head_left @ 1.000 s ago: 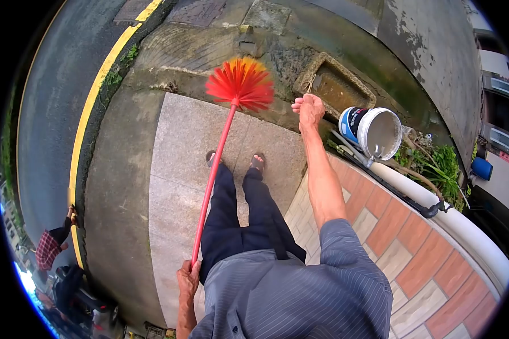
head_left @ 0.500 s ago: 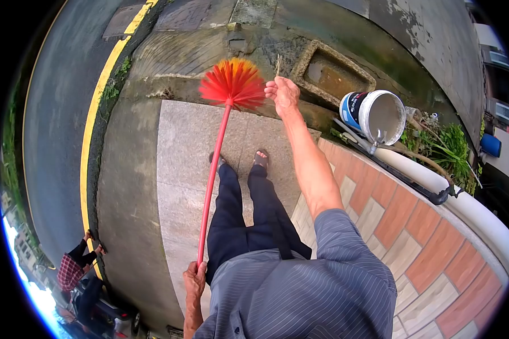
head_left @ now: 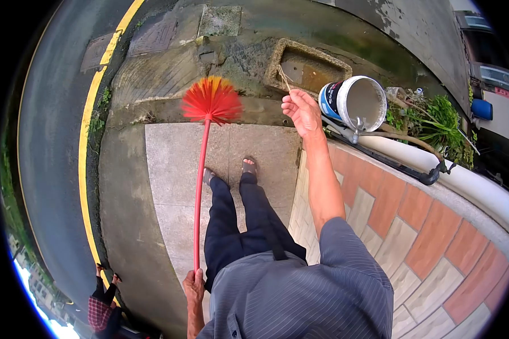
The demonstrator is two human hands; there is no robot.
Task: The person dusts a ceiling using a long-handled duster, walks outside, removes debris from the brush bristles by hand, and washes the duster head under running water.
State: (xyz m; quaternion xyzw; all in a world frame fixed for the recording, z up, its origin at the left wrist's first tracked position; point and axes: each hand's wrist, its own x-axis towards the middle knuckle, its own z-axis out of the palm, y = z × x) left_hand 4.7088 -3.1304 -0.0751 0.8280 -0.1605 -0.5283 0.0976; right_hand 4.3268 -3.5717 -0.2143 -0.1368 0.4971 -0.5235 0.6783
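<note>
My left hand (head_left: 194,284) is wrapped round the lower end of a long red pole (head_left: 201,192) by my hip. At the pole's far end a round brush head (head_left: 211,103) fans out in red bristles with orange-yellow tips. Stretched out to the front right, my right hand (head_left: 302,112) pinches a few thin dry twigs (head_left: 285,78) between its fingertips. The twigs point away from me, in front of a stone trough (head_left: 340,66). Close to the right of that hand, a white and blue bucket (head_left: 335,100) lies tipped with its mouth facing me.
A tap (head_left: 356,130) is beside the bucket, with a black pipe (head_left: 401,166) and a white pipe (head_left: 464,189) running along the tiled wall (head_left: 401,237). Plants (head_left: 444,121) grow at the right. Beyond a yellow line (head_left: 85,141) lies the road; another person (head_left: 100,311) is at lower left.
My right hand has moved right with the twigs, from left of the trough to near the bucket. The brush head sits slightly lower and further left in view. The camera view has shifted.
</note>
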